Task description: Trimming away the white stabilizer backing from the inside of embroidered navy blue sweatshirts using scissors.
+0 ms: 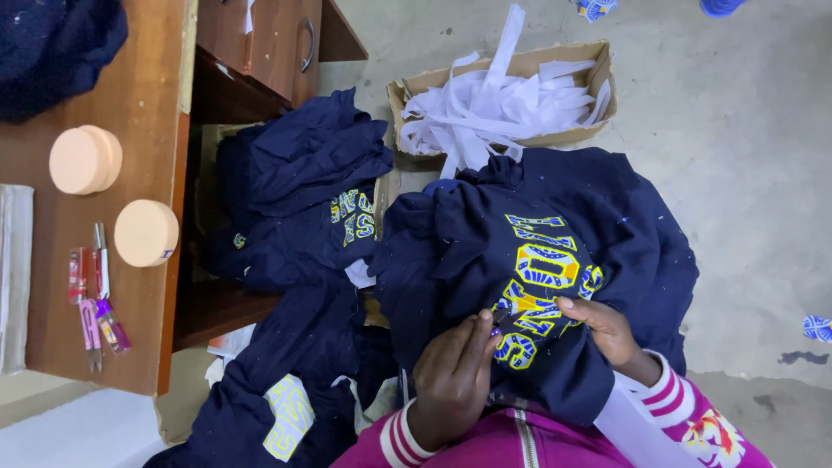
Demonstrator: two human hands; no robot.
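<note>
Left hand (pixel 451 377) is pinching a small tool, prob. a snipper or pick, its tip pressing on the yellow-and-blue lettering (pixel 539 286) of the navy sweatshirt (pixel 555 260) that is lying over my lap. I cannot tell exactly what tool it is; only a small dark end is showing between the fingers. Right hand (pixel 607 329) is closed on a fold of the same cloth, thumb on top, keeping the print area tight. I am judging the step as cleaning or trimming the applied letters, approx. in the lower part of the design. Next move is needing a steady tip and the cloth kept flat, w/o catching the fabric.

Outward: more navy sweatshirts (pixel 299 208) are piling to the left, a cardboard box (pixel 598 65) of white paper strips (pixel 494 108) is standing behind, and two round pale containers (pixel 146 232) plus small tools (pixel 97 299) are resting on the wooden desk (pixel 147 113).
</note>
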